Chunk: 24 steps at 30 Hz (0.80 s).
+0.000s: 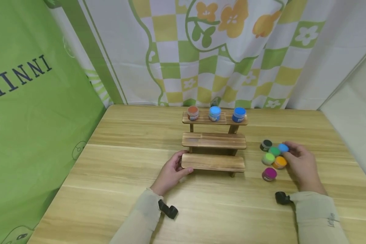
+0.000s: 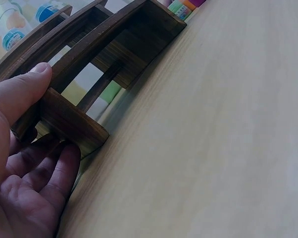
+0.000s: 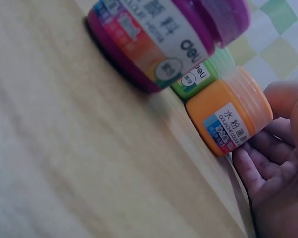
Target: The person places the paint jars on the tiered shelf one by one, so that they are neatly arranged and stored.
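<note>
A three-step wooden display stand stands on the table. My left hand grips the left end of its lowest step, thumb on top and fingers underneath, as the left wrist view shows too. On the top step sit a brown paint jar, a light blue one and a darker blue one. To the right of the stand, my right hand has thumb and fingers around a blue paint jar. The orange gouache jar stands right beside that hand and hides the blue jar in the right wrist view.
Close to the right hand stand a black jar, a dark green jar, a light green jar and a purple jar. A patterned curtain hangs behind the wooden table; green cloth covers the left side.
</note>
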Tool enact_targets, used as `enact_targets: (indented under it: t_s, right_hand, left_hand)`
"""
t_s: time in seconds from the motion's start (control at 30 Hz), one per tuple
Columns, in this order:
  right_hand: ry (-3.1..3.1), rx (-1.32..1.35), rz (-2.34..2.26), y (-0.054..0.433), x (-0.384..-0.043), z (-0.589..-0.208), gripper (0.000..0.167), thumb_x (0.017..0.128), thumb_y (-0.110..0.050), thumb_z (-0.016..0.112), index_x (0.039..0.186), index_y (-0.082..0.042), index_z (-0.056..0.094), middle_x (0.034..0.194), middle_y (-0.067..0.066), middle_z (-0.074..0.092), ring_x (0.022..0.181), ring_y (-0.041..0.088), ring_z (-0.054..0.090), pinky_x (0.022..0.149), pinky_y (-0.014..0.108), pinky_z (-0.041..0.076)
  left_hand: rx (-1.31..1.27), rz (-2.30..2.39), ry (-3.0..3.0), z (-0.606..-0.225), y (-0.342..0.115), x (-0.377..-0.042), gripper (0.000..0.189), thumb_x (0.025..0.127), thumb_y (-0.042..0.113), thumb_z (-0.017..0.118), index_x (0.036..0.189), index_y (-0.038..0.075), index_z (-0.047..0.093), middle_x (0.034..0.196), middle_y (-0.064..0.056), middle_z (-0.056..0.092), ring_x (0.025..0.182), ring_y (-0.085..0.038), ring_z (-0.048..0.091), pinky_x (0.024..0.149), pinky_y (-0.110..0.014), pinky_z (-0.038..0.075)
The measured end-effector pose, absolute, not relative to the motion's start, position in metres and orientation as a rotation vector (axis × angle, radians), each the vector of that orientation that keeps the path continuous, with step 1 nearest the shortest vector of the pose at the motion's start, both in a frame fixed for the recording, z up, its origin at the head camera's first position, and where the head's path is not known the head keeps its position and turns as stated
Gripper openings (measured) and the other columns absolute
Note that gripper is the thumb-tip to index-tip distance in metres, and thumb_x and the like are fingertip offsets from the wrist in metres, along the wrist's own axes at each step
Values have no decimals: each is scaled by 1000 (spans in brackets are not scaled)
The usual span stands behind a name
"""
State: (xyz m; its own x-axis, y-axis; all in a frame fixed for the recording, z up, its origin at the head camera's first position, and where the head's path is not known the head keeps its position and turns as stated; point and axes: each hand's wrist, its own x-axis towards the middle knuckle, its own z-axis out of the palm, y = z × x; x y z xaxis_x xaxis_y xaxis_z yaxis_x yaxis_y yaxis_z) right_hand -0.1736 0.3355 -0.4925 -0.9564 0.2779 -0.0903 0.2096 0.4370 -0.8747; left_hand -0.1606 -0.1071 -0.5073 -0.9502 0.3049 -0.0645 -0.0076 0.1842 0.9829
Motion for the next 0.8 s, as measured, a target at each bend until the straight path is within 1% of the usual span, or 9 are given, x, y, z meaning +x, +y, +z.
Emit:
enact_targets:
  t_s: [0.1, 0.17, 0.23, 0.33, 0.53, 0.63, 0.8]
  right_hand:
    - [-2659, -462, 1523, 335, -174, -492, 62, 102, -37, 59, 150, -3, 42, 141, 18, 51, 110, 8, 51, 80, 8, 48]
    - [-2681, -472, 1514, 335, -175, -491, 63, 101, -38, 58, 151, -4, 41, 144, 21, 49, 112, 10, 51, 81, 9, 49]
    - [-2692, -476, 1508, 335, -175, -491, 63, 101, -38, 58, 151, -3, 40, 144, 22, 49, 112, 11, 51, 80, 8, 48]
    - [-2693, -471, 1519, 335, -176, -491, 63, 102, -36, 58, 152, -2, 40, 141, 20, 49, 110, 11, 51, 78, 8, 48]
    - [-2665, -471, 1561, 335, -176, -491, 62, 102, -34, 58, 151, -1, 39, 136, 15, 50, 106, 9, 51, 77, 7, 48]
    - [-2664, -487, 1532, 334, -176, -491, 63, 101, -35, 58, 151, -1, 40, 135, 14, 50, 104, 7, 50, 77, 6, 47]
    - [-2617, -555, 1553, 334, -175, -490, 64, 101, -37, 59, 152, -3, 40, 131, 6, 51, 106, 6, 49, 81, 7, 48]
  left_hand:
    - [274, 1835, 2225, -509, -108, -161, 76, 87, 32, 80, 151, 17, 42, 144, -5, 55, 120, -20, 59, 102, -36, 50]
    - [271, 1826, 2238, -510, -108, -161, 77, 86, 34, 80, 151, 18, 42, 144, -5, 55, 121, -20, 58, 103, -36, 49]
    - [281, 1824, 2239, -510, -108, -161, 77, 86, 34, 80, 151, 18, 42, 144, -5, 55, 120, -21, 59, 102, -38, 50]
    - [298, 1821, 2245, -511, -108, -162, 78, 86, 35, 80, 151, 17, 41, 143, -6, 56, 119, -21, 60, 101, -38, 51]
    - [310, 1806, 2283, -509, -108, -162, 76, 87, 35, 79, 151, 17, 42, 147, -9, 53, 123, -22, 57, 104, -41, 48]
    - [314, 1808, 2276, -507, -107, -161, 74, 88, 32, 79, 150, 16, 42, 145, -9, 54, 121, -23, 58, 103, -42, 49]
    - [318, 1804, 2288, -505, -107, -159, 73, 89, 30, 78, 150, 14, 42, 142, -8, 56, 120, -23, 58, 104, -44, 48]
